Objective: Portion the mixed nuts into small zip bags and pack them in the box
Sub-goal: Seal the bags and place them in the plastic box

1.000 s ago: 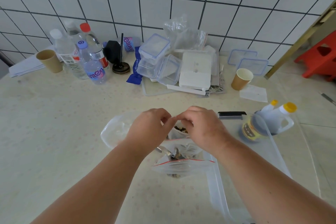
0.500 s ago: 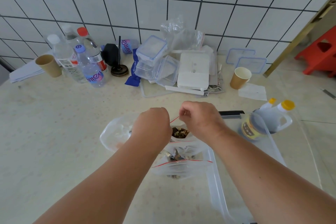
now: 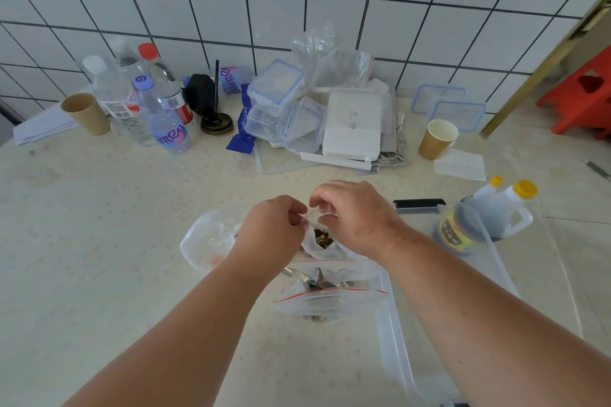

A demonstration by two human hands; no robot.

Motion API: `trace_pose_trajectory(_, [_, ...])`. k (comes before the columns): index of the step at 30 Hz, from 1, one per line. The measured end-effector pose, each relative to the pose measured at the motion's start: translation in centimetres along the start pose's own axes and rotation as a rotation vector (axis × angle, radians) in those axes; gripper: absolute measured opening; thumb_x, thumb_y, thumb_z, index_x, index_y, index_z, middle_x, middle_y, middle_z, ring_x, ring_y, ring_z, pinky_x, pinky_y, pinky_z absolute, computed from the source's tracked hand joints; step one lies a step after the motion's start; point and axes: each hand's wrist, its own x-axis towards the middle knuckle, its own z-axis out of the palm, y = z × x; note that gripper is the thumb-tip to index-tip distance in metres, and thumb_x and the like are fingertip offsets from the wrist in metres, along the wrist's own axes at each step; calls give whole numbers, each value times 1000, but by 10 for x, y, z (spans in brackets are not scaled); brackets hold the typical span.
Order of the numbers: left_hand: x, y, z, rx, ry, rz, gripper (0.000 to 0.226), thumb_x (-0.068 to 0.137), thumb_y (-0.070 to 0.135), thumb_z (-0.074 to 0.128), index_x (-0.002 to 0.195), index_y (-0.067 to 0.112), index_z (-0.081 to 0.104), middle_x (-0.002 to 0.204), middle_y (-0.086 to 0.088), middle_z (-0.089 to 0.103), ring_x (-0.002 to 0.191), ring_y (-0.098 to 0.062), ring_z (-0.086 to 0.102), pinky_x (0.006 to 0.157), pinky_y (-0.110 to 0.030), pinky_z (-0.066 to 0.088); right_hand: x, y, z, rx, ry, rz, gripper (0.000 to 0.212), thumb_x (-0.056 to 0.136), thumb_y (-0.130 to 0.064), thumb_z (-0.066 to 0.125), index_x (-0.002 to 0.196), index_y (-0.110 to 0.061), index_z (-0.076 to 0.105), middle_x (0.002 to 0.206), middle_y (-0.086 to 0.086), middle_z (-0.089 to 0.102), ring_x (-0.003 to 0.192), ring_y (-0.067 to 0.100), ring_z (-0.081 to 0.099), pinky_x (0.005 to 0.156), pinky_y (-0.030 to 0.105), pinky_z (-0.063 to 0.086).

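Note:
My left hand (image 3: 274,225) and my right hand (image 3: 353,215) meet over the table's middle, both pinching the top edge of a small clear zip bag (image 3: 322,243) with mixed nuts showing inside. Below it lie two more zip bags with red strips (image 3: 327,299), nuts and a metal spoon partly visible under them. A large clear plastic bag (image 3: 208,238) lies left of my left hand. The clear plastic box (image 3: 395,337) stands to the right, its near wall beside the bags, its inside mostly hidden by my right arm.
Water bottles (image 3: 165,116), a paper cup (image 3: 87,112), stacked clear containers (image 3: 281,109) and a white box (image 3: 352,125) crowd the back by the tiled wall. Another paper cup (image 3: 436,139) and a yellow-capped oil jug (image 3: 486,221) stand at the right.
My hands drew apart along the bag's top edge half a second ago and have come back close together, still pinching the bag. The camera shifted slightly.

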Motion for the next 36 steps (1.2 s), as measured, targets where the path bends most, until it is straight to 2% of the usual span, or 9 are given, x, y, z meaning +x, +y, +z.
trace_pose_trajectory(4, [1,-4,-5,-234,-88,-58,24,95,7,63,102,29,67,76,19,78,68,10,65,56,-3,40,-1,4,1,-9,78,-36,15,85,-9,69,93,-22,70,87,-9,69,76,16,62,77,30,44])
trace_pose_trajectory(8, [-3,-7,-5,-226,-121,-51,26,99,6,56,108,28,67,78,24,77,71,8,65,55,-5,41,2,8,3,8,95,-7,5,86,-21,72,88,-19,75,87,-5,73,77,20,64,82,31,43])
trace_pose_trajectory(14, [-7,3,2,170,44,58,18,95,36,67,110,27,70,94,17,68,82,-5,63,63,-14,40,5,8,2,39,-22,73,8,88,-26,68,81,-25,73,76,-14,61,75,12,59,69,25,40])
trace_pose_trajectory(17, [-8,12,4,373,108,154,21,98,41,61,107,25,71,100,7,71,86,-17,65,67,-26,43,6,6,2,42,-51,97,9,88,-27,67,81,-26,72,74,-16,58,77,13,60,69,25,40])
trace_pose_trajectory(21, [-2,19,0,356,48,32,24,95,25,54,101,30,76,88,8,72,75,-16,61,58,-24,41,5,7,-2,63,-33,76,6,86,-29,72,81,-25,73,72,-18,55,75,11,58,71,24,43])
trace_pose_trajectory(24, [3,20,-7,187,-41,-70,22,87,21,59,81,34,76,67,11,71,62,-5,61,53,-20,43,3,7,-5,93,-14,71,2,85,-25,73,84,-26,73,78,-17,60,77,7,58,75,23,47])
trace_pose_trajectory(27, [8,19,-16,57,-81,-141,31,85,17,64,60,34,72,57,15,70,53,-8,65,55,-21,53,0,10,-8,75,7,90,16,86,-14,67,93,-27,73,83,-17,62,79,3,58,76,18,47])
trace_pose_trajectory(31, [16,13,-27,-74,-106,-238,26,88,12,65,68,21,78,62,2,76,46,-10,68,67,-31,63,-6,18,-18,49,-34,196,32,78,-3,61,92,-30,70,87,-16,61,76,-2,55,66,13,39])
trace_pose_trajectory(36, [15,12,-34,188,-45,-185,22,80,15,58,68,21,75,65,3,76,60,-18,75,66,-35,66,-16,32,-33,51,-17,430,17,74,-15,72,77,-30,65,79,-12,62,76,11,59,58,21,38])
